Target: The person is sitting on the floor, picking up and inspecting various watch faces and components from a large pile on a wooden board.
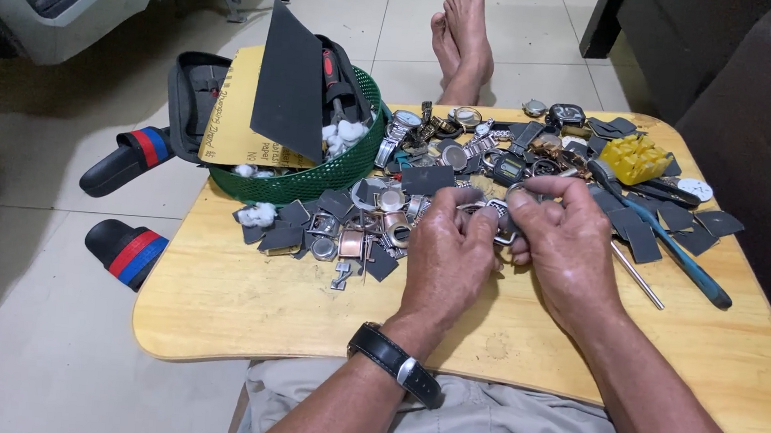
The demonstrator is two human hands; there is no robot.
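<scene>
Fingers (484, 217) of left hand (446, 262) and right hand (566, 249): pinched together on one small metal watch part (499, 224), held just above the tabletop (305, 311) near its middle. Behind it: heap of watch cases and dark scraps (376, 220), reaching the far edge. Far left corner: green mesh basket (315, 182). Right side: blue-handled tool (676, 258); yellow block (636, 158) near the far right corner. Left wrist: black strap (395, 362).
</scene>
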